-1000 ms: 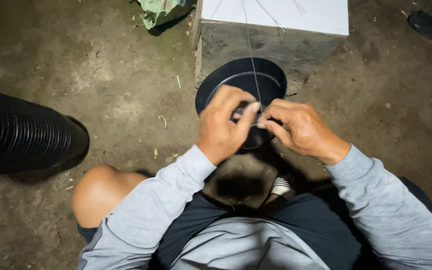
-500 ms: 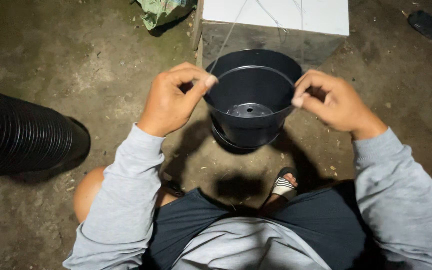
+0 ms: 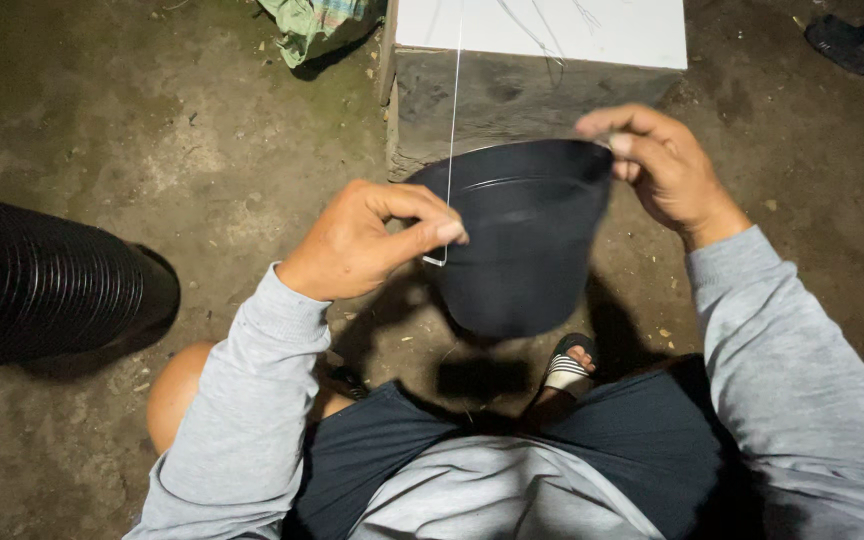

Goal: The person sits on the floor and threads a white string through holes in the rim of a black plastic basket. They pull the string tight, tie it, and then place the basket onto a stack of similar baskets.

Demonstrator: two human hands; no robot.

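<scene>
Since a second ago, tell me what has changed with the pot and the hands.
The hands parted from the centre to opposite rim edges. The black plastic pot was lifted and tilted; the left hand and right hand now pinch its rim. The thin wire, white-topped block and ribbed black pipe stayed.

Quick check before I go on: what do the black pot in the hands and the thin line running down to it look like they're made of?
Black pot: likely thin moulded plastic, matte with a faint sheen, with a stepped rim. Thin line: pale and straight with a bent hook at its lower end, so probably stiff wire, though cord cannot be ruled out. The left hand pinches its lower end; the right hand holds the rim.
</scene>
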